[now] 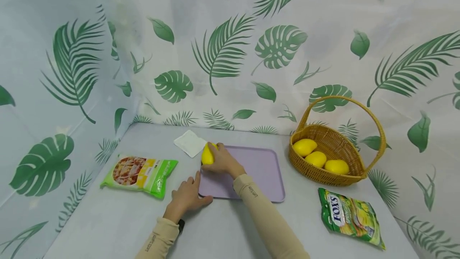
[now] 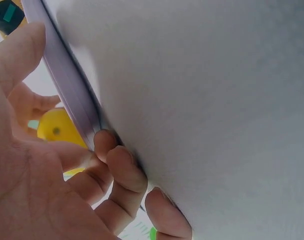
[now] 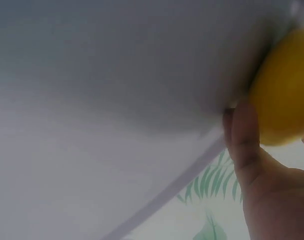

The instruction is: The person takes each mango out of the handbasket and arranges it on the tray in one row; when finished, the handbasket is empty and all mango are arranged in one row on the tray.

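Note:
My right hand (image 1: 220, 160) grips a yellow mango (image 1: 207, 155) at the far left corner of the lilac tray (image 1: 253, 171). From the right wrist, the thumb lies against the smooth side of the mango (image 3: 287, 90), over the tray's surface. My left hand (image 1: 188, 195) rests at the tray's near left corner, fingers spread. Its index finger lies along the left edge and its thumb by the front edge. In the left wrist view, the fingertips (image 2: 126, 167) touch down beside the tray's rim (image 2: 74, 95).
A white square packet (image 1: 190, 143) lies behind the tray's left corner. To the left is a green-and-white food bag (image 1: 140, 174). At right stands a wicker basket (image 1: 305, 167) with three yellow mangoes (image 1: 316, 159), and a green FOXS candy bag (image 1: 350, 217) lies in front of it.

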### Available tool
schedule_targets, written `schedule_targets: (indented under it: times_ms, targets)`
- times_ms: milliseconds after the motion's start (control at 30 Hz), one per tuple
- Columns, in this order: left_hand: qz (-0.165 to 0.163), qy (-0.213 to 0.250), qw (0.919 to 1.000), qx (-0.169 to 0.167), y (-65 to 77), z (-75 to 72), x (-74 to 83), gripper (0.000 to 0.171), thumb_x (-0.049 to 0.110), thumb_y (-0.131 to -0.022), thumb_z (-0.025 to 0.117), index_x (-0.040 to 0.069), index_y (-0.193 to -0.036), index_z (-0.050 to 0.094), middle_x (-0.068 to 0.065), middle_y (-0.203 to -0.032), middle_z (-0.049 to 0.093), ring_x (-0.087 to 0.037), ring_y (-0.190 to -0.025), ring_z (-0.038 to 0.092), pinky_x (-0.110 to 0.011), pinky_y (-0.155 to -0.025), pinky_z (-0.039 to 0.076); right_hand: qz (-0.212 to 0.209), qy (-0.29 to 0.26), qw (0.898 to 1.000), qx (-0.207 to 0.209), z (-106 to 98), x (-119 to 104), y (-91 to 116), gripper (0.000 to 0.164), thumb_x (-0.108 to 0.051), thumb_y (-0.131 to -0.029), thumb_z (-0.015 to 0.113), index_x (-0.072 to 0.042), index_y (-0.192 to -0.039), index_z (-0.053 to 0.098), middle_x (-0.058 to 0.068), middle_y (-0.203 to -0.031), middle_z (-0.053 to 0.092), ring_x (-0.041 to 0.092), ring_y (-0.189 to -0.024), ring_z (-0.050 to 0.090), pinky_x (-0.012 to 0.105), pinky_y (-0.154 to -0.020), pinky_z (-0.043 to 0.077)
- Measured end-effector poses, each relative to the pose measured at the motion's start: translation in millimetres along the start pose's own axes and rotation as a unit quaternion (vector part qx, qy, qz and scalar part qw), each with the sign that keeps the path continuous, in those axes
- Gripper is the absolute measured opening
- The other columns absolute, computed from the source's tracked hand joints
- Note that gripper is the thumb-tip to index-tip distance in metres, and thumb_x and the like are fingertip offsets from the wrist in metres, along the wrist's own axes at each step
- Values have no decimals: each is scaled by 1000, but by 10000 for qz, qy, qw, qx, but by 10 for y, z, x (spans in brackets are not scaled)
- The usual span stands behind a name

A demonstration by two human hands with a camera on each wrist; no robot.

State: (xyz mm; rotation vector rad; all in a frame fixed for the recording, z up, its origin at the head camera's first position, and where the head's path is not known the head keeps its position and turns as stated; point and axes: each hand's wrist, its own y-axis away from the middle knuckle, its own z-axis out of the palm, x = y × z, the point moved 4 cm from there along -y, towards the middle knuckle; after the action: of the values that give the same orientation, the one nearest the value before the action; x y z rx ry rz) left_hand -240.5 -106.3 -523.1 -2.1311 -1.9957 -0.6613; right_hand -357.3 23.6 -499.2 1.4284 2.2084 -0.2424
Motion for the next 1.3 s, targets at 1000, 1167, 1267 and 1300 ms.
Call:
schedule_targets:
  times_ms: [1000,1167,1267,1300]
  targets:
    - [-133,95,9999,-30,26,-7,3,102,56,-83,74,2,-157,29,-26,-145,51,-45,-128,54,-79,-97,40,274,434,9920,1152,-1065,996,767,91,-53,-91,65,-9,-160,25,25,-161,28,48,-139,44,63,-111,42]
    - [-49,83,10000,-23,47,-29,37,101,55,-83,75,1,-156,30,-26,-143,51,-47,-127,54,-80,-96,40,430,539,9910,1146,-1175,1154,883,90,-53,-92,64,-9,-160,24,28,-160,27,52,-138,44,66,-109,42]
    - [-41,82,10000,-38,56,-29,46,101,55,-83,75,1,-156,31,-26,-142,52,-46,-126,54,-79,-95,41,500,580,9896,1219,-1241,1261,953,90,-53,-92,63,-9,-160,24,29,-158,30,52,-137,44,67,-110,41]
    - [-45,87,9999,-38,57,-27,45,101,55,-83,75,1,-156,31,-26,-142,52,-46,-126,54,-79,-95,41,507,578,9891,1259,-1267,1296,976,89,-53,-92,64,-8,-159,25,29,-158,31,52,-137,44,67,-110,40]
